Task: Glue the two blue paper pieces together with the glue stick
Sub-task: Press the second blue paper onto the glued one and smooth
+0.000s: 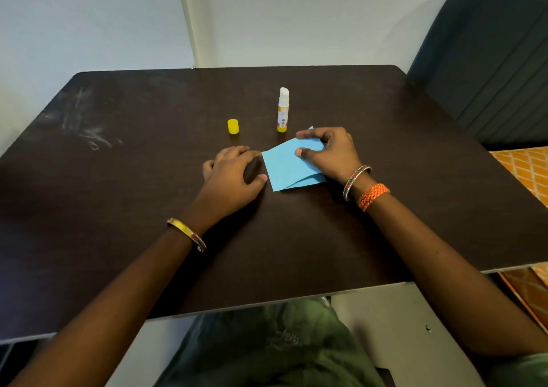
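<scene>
Lying one on top of the other near the middle of the dark table (118, 208), the two blue paper pieces (286, 168) sit slightly askew, so that the lower sheet's edge peeks out along the near right side. The right hand (332, 153) holds them at their far right corner, its thumb pressing down on the top sheet and its curled fingers closed over the far edge. The left hand (232, 173) rests on the table just beside the papers' left edge, its fingers loosely bent; its fingertips look to be touching the paper's corner, though the view is too poor to be sure. The glue stick (283, 110) stands upright and uncapped toward the table's far edge, just beyond the papers, with its white glue showing at the top. Its yellow cap (233, 126) stands on the table to the left of it, apart from the stick.
</scene>
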